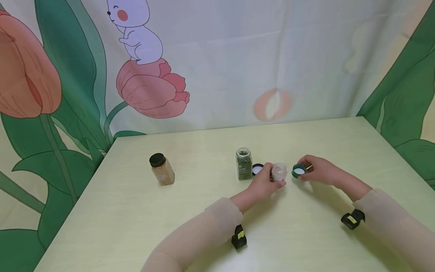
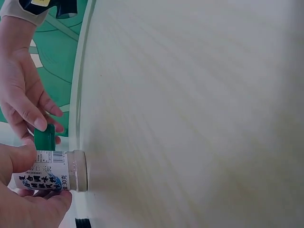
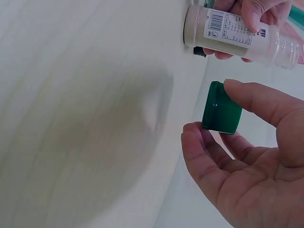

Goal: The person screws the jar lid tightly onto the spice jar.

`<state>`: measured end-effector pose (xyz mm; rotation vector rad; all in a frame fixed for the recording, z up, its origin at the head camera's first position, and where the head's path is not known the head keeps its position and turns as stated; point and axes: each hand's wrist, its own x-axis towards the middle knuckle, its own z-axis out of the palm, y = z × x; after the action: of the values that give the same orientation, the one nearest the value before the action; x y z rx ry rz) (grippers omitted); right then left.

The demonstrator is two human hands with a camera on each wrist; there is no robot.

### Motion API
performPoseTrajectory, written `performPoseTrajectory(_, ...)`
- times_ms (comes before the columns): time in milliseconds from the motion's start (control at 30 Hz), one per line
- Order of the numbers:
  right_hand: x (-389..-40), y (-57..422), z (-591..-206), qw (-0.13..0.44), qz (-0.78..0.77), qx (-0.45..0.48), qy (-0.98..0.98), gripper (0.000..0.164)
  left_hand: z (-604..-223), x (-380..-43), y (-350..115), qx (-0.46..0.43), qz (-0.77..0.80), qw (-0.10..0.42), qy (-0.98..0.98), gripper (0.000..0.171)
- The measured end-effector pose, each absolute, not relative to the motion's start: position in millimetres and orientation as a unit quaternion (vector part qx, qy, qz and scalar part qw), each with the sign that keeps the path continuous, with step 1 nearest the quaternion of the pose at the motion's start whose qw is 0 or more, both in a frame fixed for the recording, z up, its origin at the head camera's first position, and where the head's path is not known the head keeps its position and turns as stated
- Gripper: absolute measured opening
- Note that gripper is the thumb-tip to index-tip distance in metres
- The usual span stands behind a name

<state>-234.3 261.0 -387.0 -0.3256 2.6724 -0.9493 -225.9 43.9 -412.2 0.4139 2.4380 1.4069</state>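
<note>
My left hand (image 1: pixel 261 184) grips a small clear jar (image 1: pixel 279 172) with a white printed label (image 2: pixel 42 171). Its mouth is uncapped, and pale contents show low inside it in the right wrist view. Just to the right, my right hand (image 1: pixel 321 172) pinches a green screw cap (image 3: pixel 222 109) between thumb and fingers, its white inner side facing the head camera. A gap separates the cap from the jar. Behind my left hand stands a square jar of green dried herbs (image 1: pixel 244 166), its top uncovered. Next to it lies a black lid (image 1: pixel 257 169), white inside facing up, partly hidden by my left hand.
Farther left on the pale table (image 1: pixel 200 223) stands a jar of orange-brown powder (image 1: pixel 164 172) with its black lid on. A curtain (image 1: pixel 217 83) printed with flowers and a white animal hangs along the table's back edge.
</note>
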Motion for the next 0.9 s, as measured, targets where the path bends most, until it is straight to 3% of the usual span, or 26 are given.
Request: performPoseTrajectory(900,-210.1,243.3,-387.0,0.120,-0.366,-0.174,0.906,0.038,-414.9,-213.7,9.2,0.195,0.501,0.159,0.828,0.039)
